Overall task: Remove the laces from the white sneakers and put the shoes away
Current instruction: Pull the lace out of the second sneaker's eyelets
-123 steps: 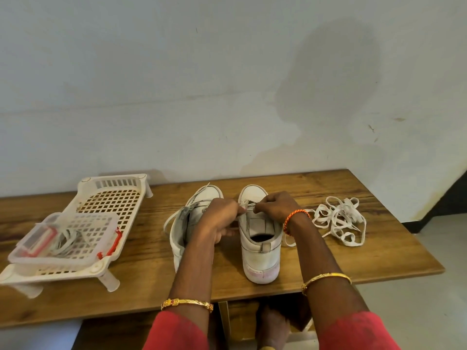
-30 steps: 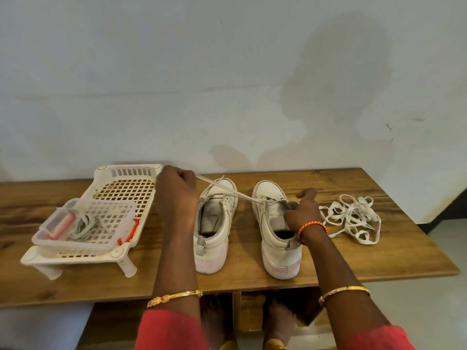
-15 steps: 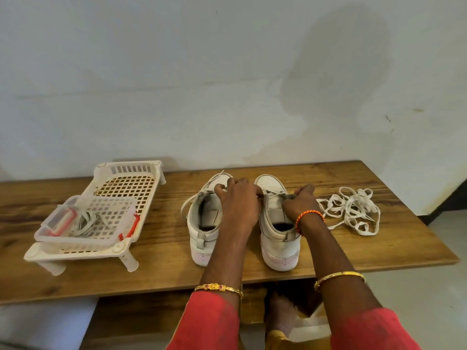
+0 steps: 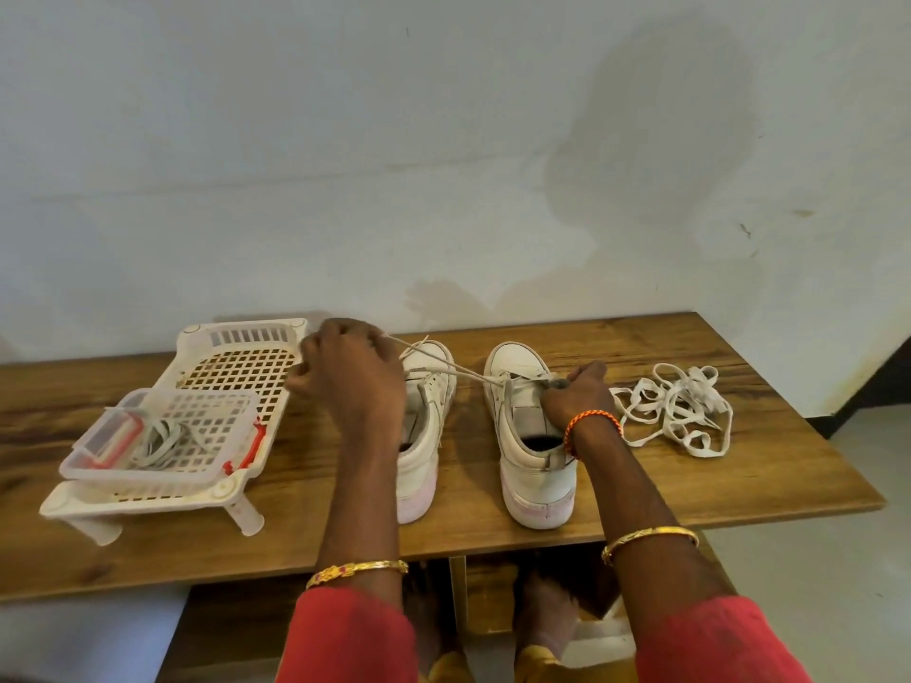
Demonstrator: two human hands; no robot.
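Note:
Two white sneakers stand side by side on the wooden table (image 4: 739, 485), toes toward the wall. My left hand (image 4: 352, 374) is raised over the left sneaker (image 4: 426, 436) and pinches a white lace (image 4: 446, 369) that runs taut to the eyelets of the right sneaker (image 4: 530, 465). My right hand (image 4: 577, 399) grips the tongue and upper edge of the right sneaker, holding it down. A loose white lace (image 4: 675, 411) lies in a tangled heap to the right of the shoes.
A white plastic rack (image 4: 236, 367) stands at the left of the table, with a smaller lattice basket (image 4: 212, 431) on it holding a clear box and a coiled cord. The wall is close behind. The table's right edge drops to the floor.
My left hand has left the right sneaker's eyelets and pulled up and to the left, drawing the lace out taut. My right hand stays on the right sneaker.

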